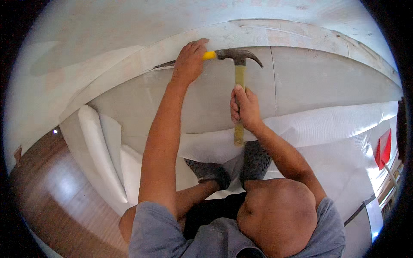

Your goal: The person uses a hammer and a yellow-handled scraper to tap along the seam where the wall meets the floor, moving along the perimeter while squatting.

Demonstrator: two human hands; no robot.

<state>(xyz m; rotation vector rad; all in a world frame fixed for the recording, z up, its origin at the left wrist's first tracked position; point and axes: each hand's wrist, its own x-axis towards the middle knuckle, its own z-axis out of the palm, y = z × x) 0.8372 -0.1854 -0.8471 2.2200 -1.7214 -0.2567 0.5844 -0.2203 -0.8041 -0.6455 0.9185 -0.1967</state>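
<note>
My right hand (246, 105) is wrapped round the yellow-green handle of a claw hammer (240, 75), which points away from me with its head at the far end. My left hand (189, 60) closes round a yellow-handled tool (209, 55) with a dark, tapering blade pointing left; the fingers hide its middle, so I cannot tell its exact kind. The blade lies along the bottom of a pale baseboard strip (223, 38), where it meets the grey floor. The hammer's face is at or very near the yellow handle end; I cannot tell if they touch.
A grey floor panel (223, 94) with a seam lies before me. White foam sheeting (309, 124) is rolled back near my dark shoes (256, 159). Wood-look flooring (56, 180) is at left. A red object (383, 148) stands at far right.
</note>
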